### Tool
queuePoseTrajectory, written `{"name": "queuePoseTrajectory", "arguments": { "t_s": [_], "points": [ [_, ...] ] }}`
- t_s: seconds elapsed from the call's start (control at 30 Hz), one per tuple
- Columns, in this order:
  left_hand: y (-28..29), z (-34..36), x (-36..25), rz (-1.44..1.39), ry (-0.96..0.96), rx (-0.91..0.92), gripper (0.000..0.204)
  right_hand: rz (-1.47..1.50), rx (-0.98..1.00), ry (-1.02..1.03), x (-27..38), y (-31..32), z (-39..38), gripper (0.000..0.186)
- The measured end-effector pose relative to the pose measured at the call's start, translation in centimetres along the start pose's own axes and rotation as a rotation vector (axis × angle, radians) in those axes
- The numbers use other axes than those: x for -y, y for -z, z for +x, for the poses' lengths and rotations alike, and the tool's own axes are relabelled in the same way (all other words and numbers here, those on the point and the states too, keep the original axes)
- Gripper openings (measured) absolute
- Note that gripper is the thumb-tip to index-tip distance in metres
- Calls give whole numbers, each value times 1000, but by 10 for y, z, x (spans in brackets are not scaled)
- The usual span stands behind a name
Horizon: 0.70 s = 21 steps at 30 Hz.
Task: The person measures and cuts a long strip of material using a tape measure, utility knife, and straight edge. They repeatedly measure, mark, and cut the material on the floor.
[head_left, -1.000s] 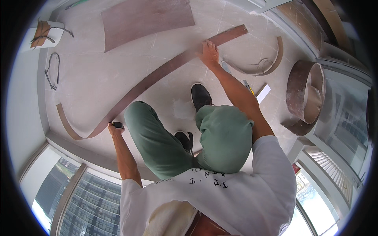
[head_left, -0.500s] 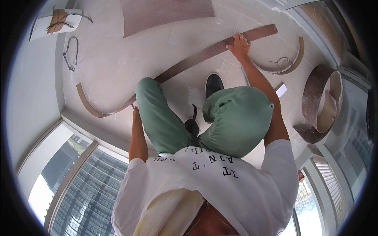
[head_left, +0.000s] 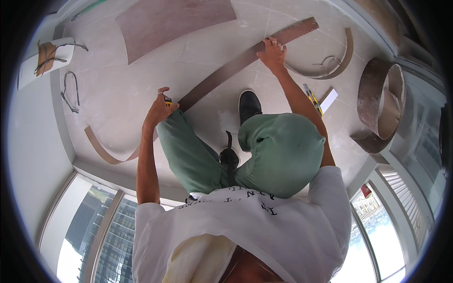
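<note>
A long, narrow brown strip (head_left: 222,75) crosses the floor in front of me, passing behind my left knee. Near its far right end, my right hand (head_left: 272,55) lies over the strip, fingers curled across it. My left hand (head_left: 159,109) is raised just beyond my left knee, its fingers closed around a small yellow-and-black tool (head_left: 168,101); its kind is mostly hidden by the fingers. Beside my right forearm on the floor lies a yellow utility knife (head_left: 313,100), next to a small white rectangular piece (head_left: 329,101).
A wide brown sheet (head_left: 174,26) lies ahead. Curled brown sheeting (head_left: 377,101) stands at the right, and a thin curved strip (head_left: 347,56) lies nearer. Another curved strip (head_left: 101,148) is at left. Dark cord (head_left: 71,92) lies by the left wall. Windows (head_left: 85,226) line the lower left.
My left hand has come up and forward from low beside the strip's left part to above the knee, bringing the yellow-and-black tool into sight. My right hand stays on the strip; the view has shifted slightly.
</note>
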State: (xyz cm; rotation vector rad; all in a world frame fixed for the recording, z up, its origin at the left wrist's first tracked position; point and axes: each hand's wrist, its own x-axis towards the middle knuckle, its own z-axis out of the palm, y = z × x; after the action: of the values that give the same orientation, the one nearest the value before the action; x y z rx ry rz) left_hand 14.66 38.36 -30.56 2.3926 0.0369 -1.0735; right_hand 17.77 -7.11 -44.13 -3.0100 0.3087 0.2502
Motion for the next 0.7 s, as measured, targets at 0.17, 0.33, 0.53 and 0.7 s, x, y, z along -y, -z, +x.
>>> {"name": "queuePoseTrajectory", "arguments": {
  "t_s": [0.17,0.33,0.53,0.7],
  "points": [
    [-57,69,-137,70,-261,225,92,388,-31,163,35,37,-38,46],
    [-132,112,-180,-214,-380,214,96,1187,570,-15,42,66,-71,29],
    [-136,108,-199,-178,-351,556,99,1330,925,-105,-3,64,-72,21],
    [-120,97,-143,-122,-372,493,85,1418,971,-106,-64,98,-22,20]
  ]
}}
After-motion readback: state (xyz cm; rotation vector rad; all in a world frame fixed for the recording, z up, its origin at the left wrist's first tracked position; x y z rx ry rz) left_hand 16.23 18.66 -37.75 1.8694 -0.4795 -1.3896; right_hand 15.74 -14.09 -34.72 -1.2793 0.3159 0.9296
